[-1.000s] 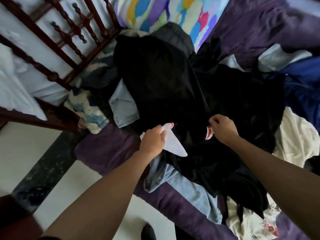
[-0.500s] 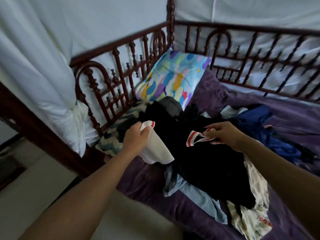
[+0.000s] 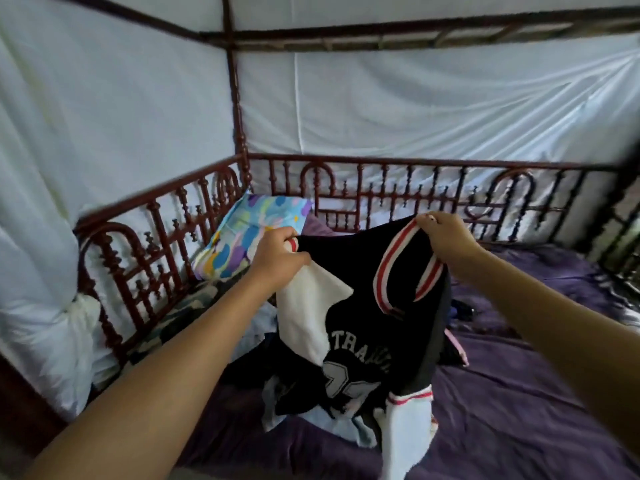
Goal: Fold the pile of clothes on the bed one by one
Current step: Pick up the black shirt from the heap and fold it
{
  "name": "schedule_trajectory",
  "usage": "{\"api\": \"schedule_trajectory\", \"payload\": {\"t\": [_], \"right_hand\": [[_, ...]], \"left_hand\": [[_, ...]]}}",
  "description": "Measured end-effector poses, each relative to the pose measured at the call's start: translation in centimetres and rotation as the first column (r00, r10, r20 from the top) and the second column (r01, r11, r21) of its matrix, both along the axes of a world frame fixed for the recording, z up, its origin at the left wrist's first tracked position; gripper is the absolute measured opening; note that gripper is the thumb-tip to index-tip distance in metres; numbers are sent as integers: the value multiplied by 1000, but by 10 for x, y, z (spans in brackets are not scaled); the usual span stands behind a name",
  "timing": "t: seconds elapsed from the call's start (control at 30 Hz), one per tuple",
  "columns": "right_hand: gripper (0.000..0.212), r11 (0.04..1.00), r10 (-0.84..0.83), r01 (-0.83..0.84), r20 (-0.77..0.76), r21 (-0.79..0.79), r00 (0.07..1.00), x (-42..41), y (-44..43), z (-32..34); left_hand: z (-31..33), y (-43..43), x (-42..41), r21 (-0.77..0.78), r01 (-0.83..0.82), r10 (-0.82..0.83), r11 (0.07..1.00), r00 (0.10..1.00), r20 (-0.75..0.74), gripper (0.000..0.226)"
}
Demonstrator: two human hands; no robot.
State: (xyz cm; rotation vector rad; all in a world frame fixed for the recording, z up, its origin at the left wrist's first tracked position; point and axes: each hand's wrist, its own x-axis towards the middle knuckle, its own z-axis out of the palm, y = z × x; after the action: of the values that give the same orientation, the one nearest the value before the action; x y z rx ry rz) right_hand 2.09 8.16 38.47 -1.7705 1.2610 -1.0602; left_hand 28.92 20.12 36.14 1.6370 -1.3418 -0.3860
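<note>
Lifted off the bed (image 3: 519, 393): black jersey (image 3: 363, 306), red-and-white trim. Gripped at its shoulders, fingers (image 3: 429, 221) clenched on cloth: left hand (image 3: 277, 254) at ten o'clock, right hand (image 3: 446, 239) at one. Hem trailing into pile of clothes (image 3: 263, 341) at six o'clock. Patterned pillow (image 3: 249, 230) at ten.

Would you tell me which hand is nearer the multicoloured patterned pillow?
Left. The left hand, gripping the black-and-white jersey, is beside the multicoloured patterned pillow; the right hand is farther right.
</note>
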Motion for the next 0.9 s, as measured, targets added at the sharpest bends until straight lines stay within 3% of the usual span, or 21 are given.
{"api": "schedule_trajectory", "payload": {"t": [0.07, 0.17, 0.27, 0.33, 0.4, 0.47, 0.57, 0.67, 0.7, 0.73, 0.8, 0.9], "right_hand": [[47, 997, 11, -12, -10, -79, 1000, -47, 19, 5], [54, 989, 117, -128, -140, -80, 983, -122, 54, 7], [57, 985, 130, -164, -386, -57, 913, -199, 80, -5], [51, 990, 38, -114, -602, -89, 798, -247, 93, -18], [39, 995, 2, -76, -788, -57, 616, -288, 106, -34], [34, 1000, 19, -2, -883, 20, 469, -323, 115, -47], [34, 986, 86, 93, -911, 135, 403, -363, 126, -56], [24, 964, 203, 59, -859, 260, 471, -386, 124, -59], [16, 952, 222, 61, -813, 300, 538, -392, 122, -61], [8, 936, 235, 61, -743, 347, 626, -397, 119, -62], [18, 896, 243, 45, -571, 442, 785, -403, 109, -65], [20, 805, 292, -52, -319, 591, 902, -404, 89, -72]], "left_hand": [[14, -5, -37, -53, 38, -43, 998, 995, -95, 7], [27, -8, -100, -68, 80, -94, 995, 968, -232, 8], [24, -11, -154, 4, 212, -204, 977, 948, -245, 38], [16, -15, -186, 82, 279, -257, 957, 944, -208, 50], [7, -18, -214, 107, 304, -278, 947, 938, -208, 55], [1, -22, -237, 126, 331, -298, 935, 927, -228, 55], [-2, -29, -261, 183, 378, -338, 908, 917, -213, 48], [7, -46, -268, 173, 392, -372, 903, 918, -140, 20], [11, -53, -268, 162, 374, -361, 913, 926, -108, 14], [15, -63, -267, 148, 341, -336, 928, 940, -57, 13], [21, -86, -263, 130, 233, -246, 964, 965, 94, 19], [28, -130, -257, 90, 75, -96, 993, 961, 258, 16]]}}
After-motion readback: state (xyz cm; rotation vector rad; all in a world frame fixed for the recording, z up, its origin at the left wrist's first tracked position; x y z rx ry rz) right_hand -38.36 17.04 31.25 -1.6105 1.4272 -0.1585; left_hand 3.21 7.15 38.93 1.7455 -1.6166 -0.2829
